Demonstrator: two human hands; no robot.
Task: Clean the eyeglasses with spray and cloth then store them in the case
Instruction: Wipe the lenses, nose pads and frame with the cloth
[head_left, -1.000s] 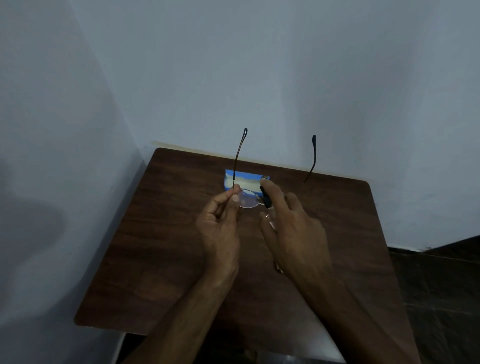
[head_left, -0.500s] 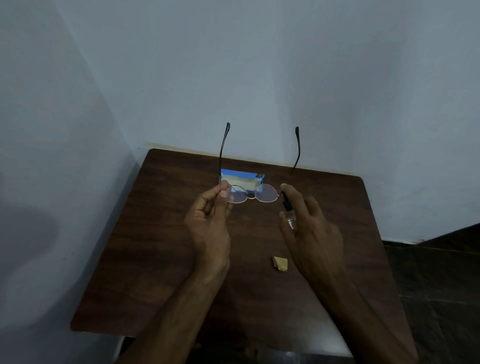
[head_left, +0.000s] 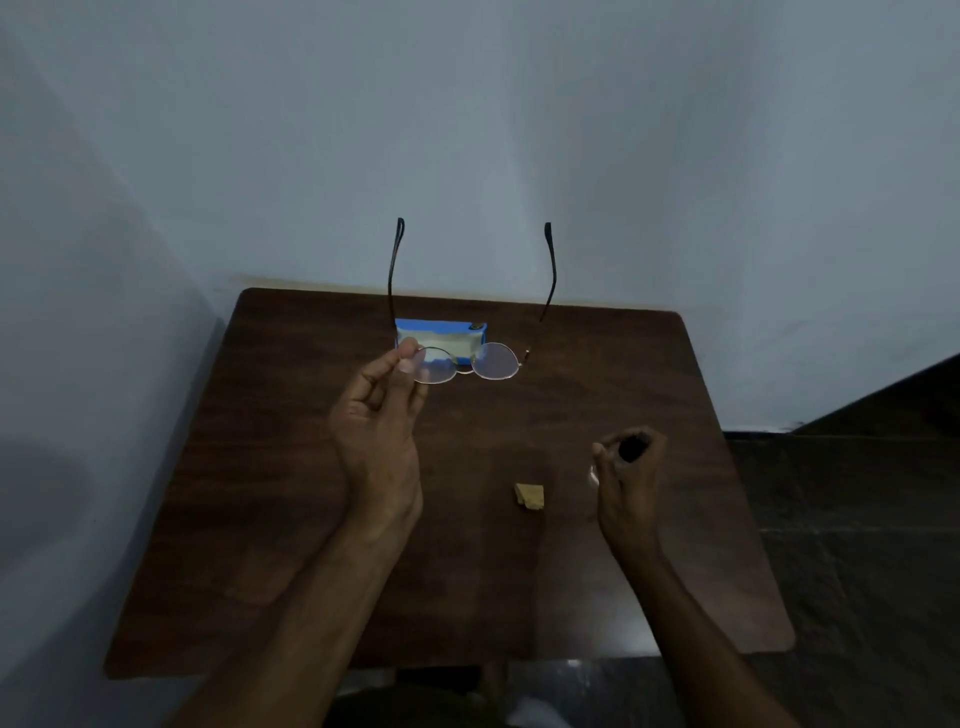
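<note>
The eyeglasses (head_left: 470, 361) hang in the air above the far half of the table (head_left: 291, 467), their temples open and pointing up and away toward the wall (head_left: 467, 130). The left lens is partly covered by the fingertips that pinch its outer rim, and the clear lenses are hard to pick out against the dark wood. The left hand (head_left: 382, 421) holds them there, thumb and forefinger closed tight on that rim, the rest of the frame sticking out to the right of the grip.

Behind the lenses lies the blue case (head_left: 441, 332), near the table's far edge; its lower part is hidden by the glasses.

The right hand (head_left: 626, 475) is well apart from the glasses, lower and to the right, curled closed around the small spray bottle (head_left: 631, 448). Only its dark top shows between the fingers; the body is hidden in the hand and blurred.

Between the two forearms a small folded tan cloth (head_left: 530, 497) lies on the table.
</note>
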